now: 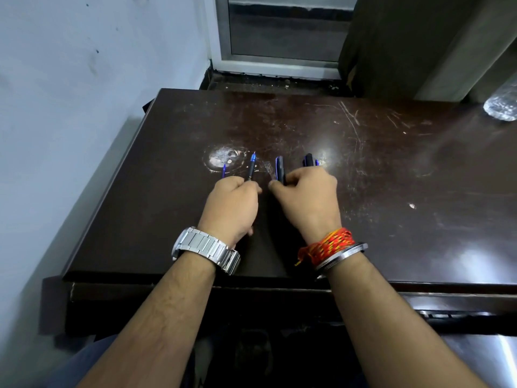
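Uncapped pen (251, 170), blue tip pointing away, sticks out of the left hand (232, 208), whose fingers are curled tight round the barrel. A 2nd pen end (223, 171) pokes out just left of it, same fist. Right hand (306, 197) is clenched too, gripping two dark-blue pieces (280, 169); caps or pens, can't tell. Hands are side by side, nearly touching, approx mid-width of the table (391, 177), nearer its front edge. Worn white patch (221, 159) lies just beyond the left hand. Wall (84, 107) runs close along the table's left edge. To the right the top is open up to a plastic bottle (502, 107) at the far corner.
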Available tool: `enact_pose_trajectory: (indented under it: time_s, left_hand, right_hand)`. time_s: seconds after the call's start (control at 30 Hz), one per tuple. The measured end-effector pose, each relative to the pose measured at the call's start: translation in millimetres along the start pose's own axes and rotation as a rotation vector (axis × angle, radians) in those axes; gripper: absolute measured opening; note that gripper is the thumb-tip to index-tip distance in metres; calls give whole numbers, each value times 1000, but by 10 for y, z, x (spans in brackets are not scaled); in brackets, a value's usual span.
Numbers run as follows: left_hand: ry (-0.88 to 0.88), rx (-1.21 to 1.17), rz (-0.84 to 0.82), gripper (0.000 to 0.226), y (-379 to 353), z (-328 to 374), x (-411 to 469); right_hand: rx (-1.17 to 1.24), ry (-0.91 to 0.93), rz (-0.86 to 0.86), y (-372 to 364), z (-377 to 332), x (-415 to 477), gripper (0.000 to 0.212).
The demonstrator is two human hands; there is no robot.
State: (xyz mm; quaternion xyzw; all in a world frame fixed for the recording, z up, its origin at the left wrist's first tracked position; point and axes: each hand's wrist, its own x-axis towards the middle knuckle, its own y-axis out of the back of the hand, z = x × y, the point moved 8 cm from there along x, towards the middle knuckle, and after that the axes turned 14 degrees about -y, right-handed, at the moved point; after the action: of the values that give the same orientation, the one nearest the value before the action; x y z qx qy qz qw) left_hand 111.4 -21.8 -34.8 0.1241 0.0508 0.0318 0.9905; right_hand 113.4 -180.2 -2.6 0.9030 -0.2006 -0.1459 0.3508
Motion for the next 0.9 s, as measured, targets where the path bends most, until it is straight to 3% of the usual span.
enact_pose_trajectory:
  time_s: [0.13, 0.33, 0.53, 0.67, 0.9]
  left_hand:
    - [-68, -4, -24, 26, -36, 11, -4]
    - [-175, 31, 40, 9, 70, 107, 1]
    - [-203, 70, 60, 10, 106, 140, 4]
    - [-219, 94, -10, 13, 78, 177, -26]
    - [-233, 6, -101, 7, -18, 236, -54]
  right_hand:
    - [-135, -18, -33, -119, 9, -31, 26]
    - [-137, 20, 33, -49, -25, -57, 27]
    - [155, 110, 195, 164, -149, -101, 18]
    - [391, -22, -124, -62, -67, -24, 34]
    - [732, -127, -371, -243, -34, -2, 27]
